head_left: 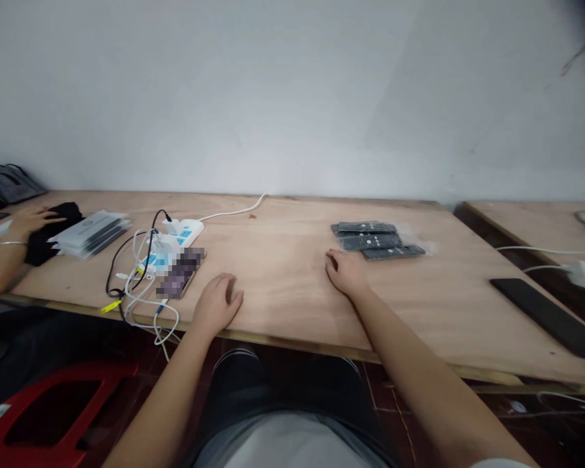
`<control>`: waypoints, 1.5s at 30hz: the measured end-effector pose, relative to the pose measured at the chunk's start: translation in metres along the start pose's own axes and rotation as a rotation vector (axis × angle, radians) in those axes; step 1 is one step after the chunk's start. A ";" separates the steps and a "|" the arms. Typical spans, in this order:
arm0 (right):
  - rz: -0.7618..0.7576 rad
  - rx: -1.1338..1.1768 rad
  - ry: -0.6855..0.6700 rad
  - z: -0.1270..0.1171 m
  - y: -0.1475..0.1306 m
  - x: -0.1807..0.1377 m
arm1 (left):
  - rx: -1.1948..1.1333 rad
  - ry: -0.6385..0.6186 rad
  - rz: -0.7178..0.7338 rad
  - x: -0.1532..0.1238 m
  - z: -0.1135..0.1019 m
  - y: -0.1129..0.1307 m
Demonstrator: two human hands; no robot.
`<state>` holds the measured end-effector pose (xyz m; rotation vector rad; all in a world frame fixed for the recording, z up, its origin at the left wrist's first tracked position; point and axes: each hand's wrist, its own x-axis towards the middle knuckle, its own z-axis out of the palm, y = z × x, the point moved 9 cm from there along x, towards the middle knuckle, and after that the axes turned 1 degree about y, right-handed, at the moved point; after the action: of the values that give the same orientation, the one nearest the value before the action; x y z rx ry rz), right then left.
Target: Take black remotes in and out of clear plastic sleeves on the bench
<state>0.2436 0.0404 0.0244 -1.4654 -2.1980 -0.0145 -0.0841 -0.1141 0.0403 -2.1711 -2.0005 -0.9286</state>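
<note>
I have both hands down on the wooden table (283,253), and neither is gripping anything. My left hand (217,304) sits near the front edge, fingers loosely bent and the thumb held apart from them. My right hand (346,272) lies farther over, its fingers curled in a relaxed way with a gap at the thumb — nothing in it.

The remotes (370,243) are just beyond my right hand, a small group of dark ones in clear plastic, lying flat and overlapping, their long sides running roughly across the table. Nearest my left hand is the phone (179,276), lying at a slant, its screen blurred out. It is right beside the power strip (191,230), which has plugs in it and a tangle of cables (135,296) that hangs over the front edge; a yellow tag (111,306) shows among them.

Farther left there is a stack of flat packets (90,235), and next to it a co-worker's hand (32,221) — with a bracelet at the wrist — rests on some black cloth (69,212). Well off to my right lies a long black object (546,315); I cannot tell what it is.
</note>
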 end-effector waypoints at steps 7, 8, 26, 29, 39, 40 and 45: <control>0.003 0.008 0.009 0.002 0.002 0.000 | -0.045 -0.061 0.059 0.026 0.023 0.005; 0.000 0.009 0.011 0.002 0.002 0.000 | -0.050 -0.069 0.058 0.026 0.026 0.003; -0.003 0.005 0.015 0.002 0.003 -0.002 | -0.012 -0.143 0.064 0.023 0.037 0.001; 0.002 0.010 0.001 0.002 0.002 -0.003 | -0.012 -0.135 0.069 0.024 0.036 0.001; 0.004 0.044 -0.002 0.005 0.004 -0.002 | -0.014 -0.118 0.067 0.024 0.033 0.003; 0.006 0.048 -0.001 0.005 0.005 -0.002 | -0.013 -0.114 0.071 0.024 0.033 0.003; 0.015 0.049 -0.003 0.005 0.005 -0.002 | -0.007 -0.124 0.067 0.024 0.034 0.002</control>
<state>0.2467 0.0424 0.0184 -1.4556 -2.1746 0.0463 -0.0695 -0.0784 0.0241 -2.3379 -1.9645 -0.8135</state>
